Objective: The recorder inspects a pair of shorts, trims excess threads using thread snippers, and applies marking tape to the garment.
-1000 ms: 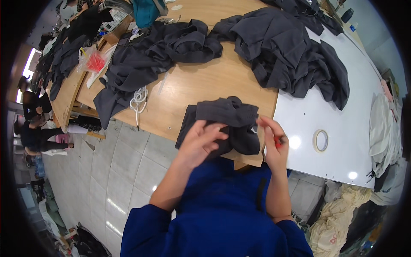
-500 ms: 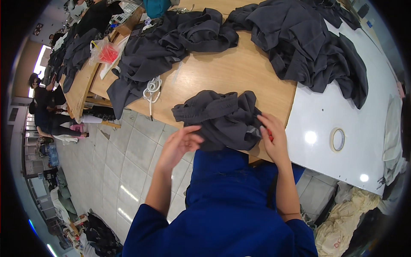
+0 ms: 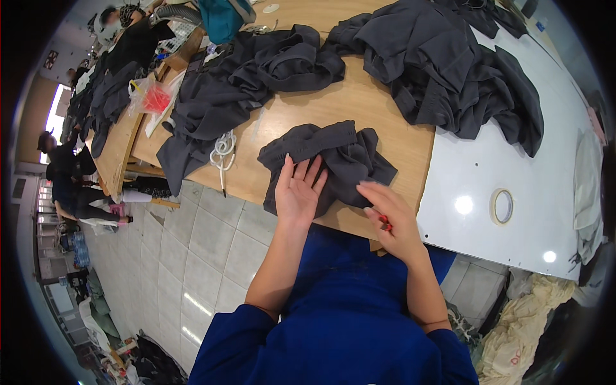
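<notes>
A dark grey garment with a gathered elastic waistband (image 3: 305, 146) lies bunched near the front edge of the wooden table (image 3: 346, 106). My left hand (image 3: 300, 192) is palm up with its fingers spread, against the garment below the waistband. My right hand (image 3: 393, 221) is curled at the garment's right side, with thumb and forefinger pointing toward the cloth. Tucked in its palm is a small red tool (image 3: 385, 222) with dark parts; most of it is hidden by the fingers.
Heaps of dark grey garments (image 3: 430, 64) lie across the table's far side. White cord (image 3: 222, 153) hangs over the left edge. A tape roll (image 3: 502, 206) rests on the white tabletop (image 3: 462, 173) at right. Other people work at the far left.
My left hand has moved right and up onto the garment, turning palm up. The right hand has shifted slightly left and down from the cloth, the red tool still in it.
</notes>
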Motion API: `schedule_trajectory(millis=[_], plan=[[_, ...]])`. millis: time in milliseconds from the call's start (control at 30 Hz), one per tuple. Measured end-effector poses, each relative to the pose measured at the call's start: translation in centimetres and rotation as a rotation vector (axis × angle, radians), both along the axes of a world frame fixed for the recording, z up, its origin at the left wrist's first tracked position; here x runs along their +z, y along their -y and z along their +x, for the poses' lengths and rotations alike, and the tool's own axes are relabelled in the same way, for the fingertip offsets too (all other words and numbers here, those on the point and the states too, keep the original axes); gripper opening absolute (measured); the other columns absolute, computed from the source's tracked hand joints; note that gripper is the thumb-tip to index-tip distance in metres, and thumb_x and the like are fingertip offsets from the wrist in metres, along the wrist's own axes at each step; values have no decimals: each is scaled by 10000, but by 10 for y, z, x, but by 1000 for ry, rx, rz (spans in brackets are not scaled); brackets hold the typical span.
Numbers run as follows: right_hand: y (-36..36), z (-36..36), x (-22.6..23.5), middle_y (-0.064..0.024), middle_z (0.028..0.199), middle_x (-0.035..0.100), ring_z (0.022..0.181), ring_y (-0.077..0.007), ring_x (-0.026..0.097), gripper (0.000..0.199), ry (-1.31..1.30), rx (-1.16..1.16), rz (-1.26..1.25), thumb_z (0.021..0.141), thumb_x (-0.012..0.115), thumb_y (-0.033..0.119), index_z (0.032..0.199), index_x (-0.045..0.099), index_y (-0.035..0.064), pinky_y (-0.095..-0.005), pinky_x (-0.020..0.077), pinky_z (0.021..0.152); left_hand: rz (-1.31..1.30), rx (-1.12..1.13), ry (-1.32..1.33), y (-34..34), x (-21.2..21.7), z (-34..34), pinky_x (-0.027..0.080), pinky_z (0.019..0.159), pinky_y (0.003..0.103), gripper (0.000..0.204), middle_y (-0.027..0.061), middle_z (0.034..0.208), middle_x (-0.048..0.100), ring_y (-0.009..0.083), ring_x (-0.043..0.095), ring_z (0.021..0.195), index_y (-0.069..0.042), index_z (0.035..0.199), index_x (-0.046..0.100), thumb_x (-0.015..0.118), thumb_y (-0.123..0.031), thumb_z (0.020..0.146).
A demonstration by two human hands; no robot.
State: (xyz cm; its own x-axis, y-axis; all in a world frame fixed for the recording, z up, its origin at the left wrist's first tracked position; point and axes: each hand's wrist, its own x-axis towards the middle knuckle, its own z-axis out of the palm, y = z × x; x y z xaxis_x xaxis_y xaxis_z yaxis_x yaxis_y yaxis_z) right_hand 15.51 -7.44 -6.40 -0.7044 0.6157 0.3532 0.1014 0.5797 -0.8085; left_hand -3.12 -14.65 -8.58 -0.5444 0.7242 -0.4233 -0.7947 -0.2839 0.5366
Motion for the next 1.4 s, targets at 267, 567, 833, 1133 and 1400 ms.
schedule_trajectory(millis=[267, 567, 833, 1133, 1400], plan=[[15, 54, -17, -12, 723, 570, 563, -33, 433, 482, -87, -296, -536, 802, 548, -52, 1271, 499, 48, -173, 363, 528, 123, -6, -90, -7, 21, 24, 307, 1014, 416, 342, 56, 1225, 523, 225, 449, 1184, -98, 1210, 465, 394, -329, 967], [18, 59, 25, -69, 965, 504, 723, -69, 472, 400, -303, -249, -491, 888, 463, 71, 1276, 411, -9, -167, 386, 667, 127, -373, -132, -3, 39, 78, 453, 900, 348, 270, 104, 1061, 628, 192, 596, 993, -19, 1093, 559, 415, -213, 972], [9, 36, 24, -54, 572, 512, 468, -136, 449, 315, -208, -575, 169, 676, 722, -26, 978, 656, 33, -232, 347, 443, 92, -550, 38, 5, 49, 98, 502, 869, 326, 305, 118, 1047, 628, 179, 626, 941, 4, 1096, 546, 400, -236, 978], [31, 57, 18, 15, 526, 447, 405, -129, 400, 283, -298, 4, 230, 653, 788, 212, 849, 645, 66, -255, 298, 409, 99, -459, 42, -5, 52, 95, 507, 882, 356, 330, 124, 1063, 623, 191, 626, 953, 10, 1104, 532, 384, -259, 982], [18, 57, 28, -89, 822, 581, 663, -159, 542, 497, -315, -449, -247, 677, 763, 83, 1124, 555, 18, -247, 439, 592, 108, -418, -94, -2, 50, 101, 502, 871, 344, 198, 118, 1050, 624, 191, 621, 958, -17, 1076, 558, 446, -126, 954]])
